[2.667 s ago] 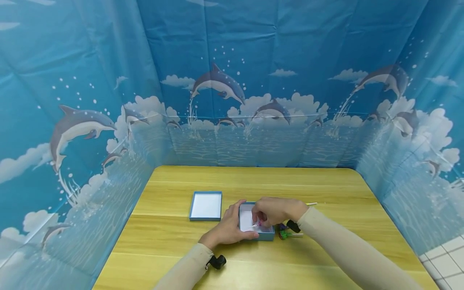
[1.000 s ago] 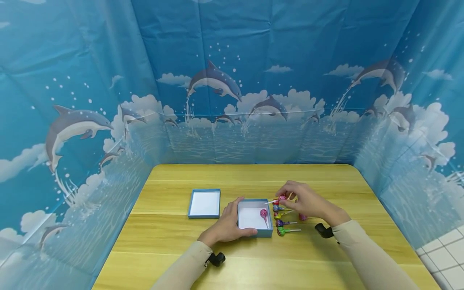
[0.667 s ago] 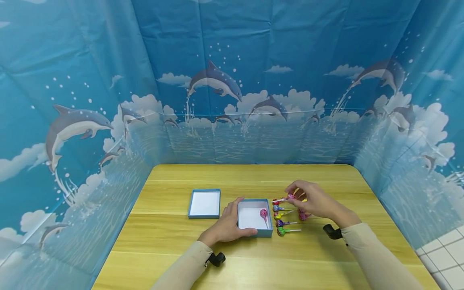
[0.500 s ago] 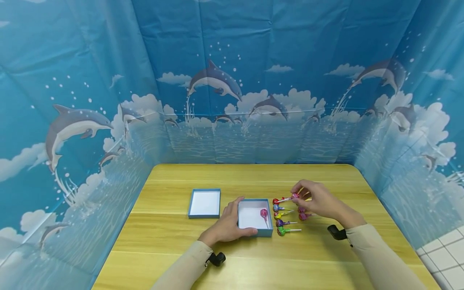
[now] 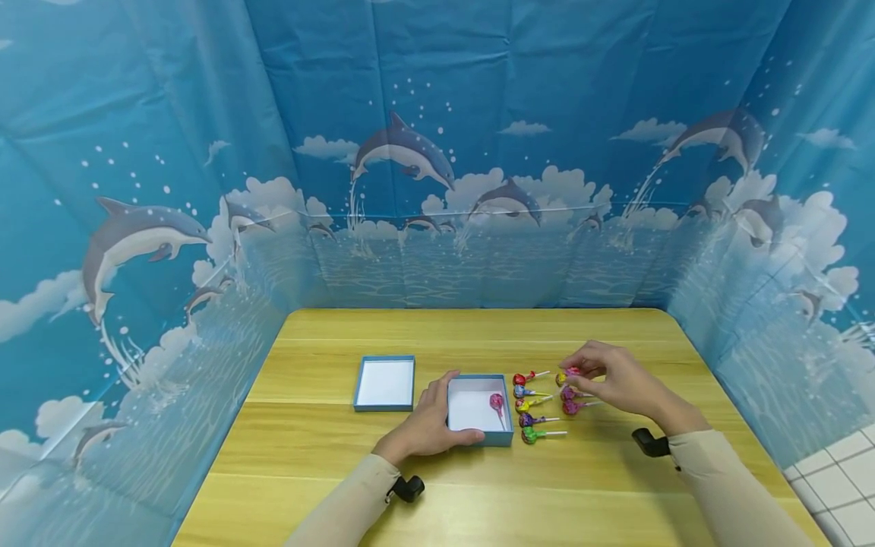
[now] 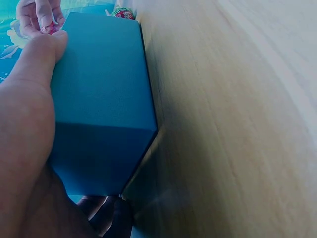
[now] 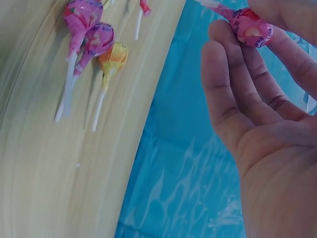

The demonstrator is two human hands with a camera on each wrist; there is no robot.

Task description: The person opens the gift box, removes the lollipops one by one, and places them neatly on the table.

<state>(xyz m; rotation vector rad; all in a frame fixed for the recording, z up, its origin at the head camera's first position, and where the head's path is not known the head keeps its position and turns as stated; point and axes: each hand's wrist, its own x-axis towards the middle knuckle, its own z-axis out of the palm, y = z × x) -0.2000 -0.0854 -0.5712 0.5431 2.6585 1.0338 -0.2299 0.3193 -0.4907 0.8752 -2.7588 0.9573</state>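
My left hand (image 5: 446, 414) grips the left side of a small open blue box (image 5: 502, 439), thumb along its near wall (image 6: 99, 99). One pink lollipop (image 5: 496, 401) lies inside the box. My right hand (image 5: 579, 372) hovers to the right of the box and pinches a pink-wrapped lollipop (image 7: 252, 27) by its head. Beneath and left of it, several loose lollipops lie on the table in two short columns: red (image 5: 521, 377) through green (image 5: 529, 436) beside the box, then a yellow one (image 7: 113, 58) and two pink ones (image 7: 81, 12) further right.
The box's blue lid (image 5: 386, 384) lies upside down left of the box. The wooden table (image 5: 478, 486) is walled on three sides by a blue dolphin-print sheet (image 5: 478, 251). A tiled floor (image 5: 844, 486) shows at the lower right.
My right hand left the box, leaving the pink lollipop inside, reached the loose lollipops and drifted right with a pink one pinched. The left hand and box stayed put.
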